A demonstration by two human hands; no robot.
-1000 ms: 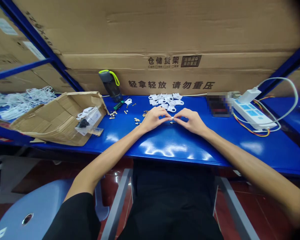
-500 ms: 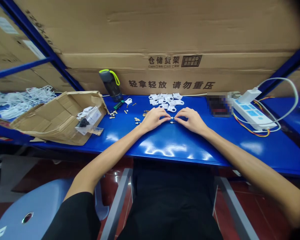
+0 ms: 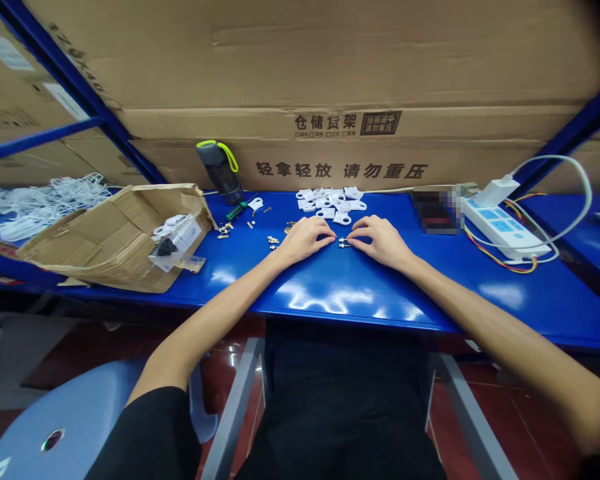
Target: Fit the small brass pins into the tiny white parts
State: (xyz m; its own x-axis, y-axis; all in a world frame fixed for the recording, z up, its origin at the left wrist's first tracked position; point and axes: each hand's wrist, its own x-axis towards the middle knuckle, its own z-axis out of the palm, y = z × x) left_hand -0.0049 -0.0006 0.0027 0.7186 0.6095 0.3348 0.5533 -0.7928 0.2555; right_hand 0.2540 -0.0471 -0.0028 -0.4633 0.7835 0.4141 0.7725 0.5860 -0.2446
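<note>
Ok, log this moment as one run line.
left hand: on blue bench | right hand: beside small metal pins | white plastic pieces: beyond hands

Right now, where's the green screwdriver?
In the head view, the green-handled screwdriver lies on the blue bench, just in front of the water bottle, right of the cardboard box.

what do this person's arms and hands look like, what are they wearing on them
The left hand and right hand are bare, with no gloves, and no ring or watch shows on either. Both forearms are uncovered too. A black short sleeve ends on the left upper arm.
</note>
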